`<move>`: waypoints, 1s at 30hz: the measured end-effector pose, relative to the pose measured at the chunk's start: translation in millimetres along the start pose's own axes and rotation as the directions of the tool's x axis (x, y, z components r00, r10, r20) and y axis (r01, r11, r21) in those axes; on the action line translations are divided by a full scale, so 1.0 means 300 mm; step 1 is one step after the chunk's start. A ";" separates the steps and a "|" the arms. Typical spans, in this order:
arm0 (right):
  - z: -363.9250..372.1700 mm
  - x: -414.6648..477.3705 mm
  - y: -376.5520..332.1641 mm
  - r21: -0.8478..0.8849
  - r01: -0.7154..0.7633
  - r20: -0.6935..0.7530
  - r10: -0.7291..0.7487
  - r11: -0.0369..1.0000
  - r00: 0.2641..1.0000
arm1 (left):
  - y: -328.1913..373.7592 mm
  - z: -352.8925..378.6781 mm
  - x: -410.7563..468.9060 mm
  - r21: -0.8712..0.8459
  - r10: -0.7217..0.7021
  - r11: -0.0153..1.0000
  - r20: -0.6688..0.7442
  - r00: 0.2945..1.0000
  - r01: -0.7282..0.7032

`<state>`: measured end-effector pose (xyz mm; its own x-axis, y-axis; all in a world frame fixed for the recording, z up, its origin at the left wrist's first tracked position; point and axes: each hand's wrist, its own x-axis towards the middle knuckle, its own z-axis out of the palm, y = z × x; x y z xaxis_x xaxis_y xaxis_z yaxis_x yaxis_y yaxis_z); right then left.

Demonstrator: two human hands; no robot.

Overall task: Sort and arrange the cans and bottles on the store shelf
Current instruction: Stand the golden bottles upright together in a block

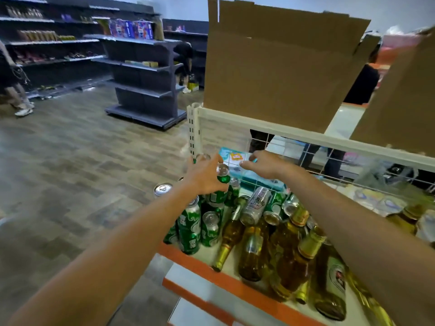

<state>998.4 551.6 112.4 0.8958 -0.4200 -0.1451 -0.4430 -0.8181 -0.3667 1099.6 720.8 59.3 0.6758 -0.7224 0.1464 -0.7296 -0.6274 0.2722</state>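
Left of the left hand [207, 176], which grips a green can [223, 179], open aisle floor [82, 161] gives free passage. Beneath that hand, upright cans [189, 229] stand packed. Under the right hand [266, 164], amber bottles [254, 250] lie heaped. Ahead, the blue packet [235, 161] it pinches and wire mesh [313, 154] block reach. Overhead, a shelf rail [353, 145] carries a cardboard box [282, 67].

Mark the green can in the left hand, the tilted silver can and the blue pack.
green can [223, 179]: head view, green shoulder below top.
silver can [256, 205]: head view, printed side.
blue pack [235, 158]: head view, top face.
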 end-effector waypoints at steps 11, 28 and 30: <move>0.038 0.038 0.094 -0.051 -0.036 0.038 0.038 0.998 0.999 | -0.050 0.093 0.157 0.237 0.097 0.960 0.227 0.969 -0.151; 0.027 -0.101 0.114 0.007 -0.178 -0.094 0.177 0.984 0.980 | -0.094 0.081 0.164 0.235 0.217 0.924 0.325 0.920 -0.301; 0.007 -0.127 0.127 0.010 -0.193 -0.143 0.192 0.981 0.971 | -0.100 0.090 0.167 0.219 0.216 0.931 0.316 0.924 -0.293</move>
<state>947.4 537.2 101.8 0.7797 -0.6211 -0.0799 -0.6068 -0.7180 -0.3410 1152.5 695.7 32.9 0.4336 -0.8948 -0.1062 -0.8998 -0.4363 0.0022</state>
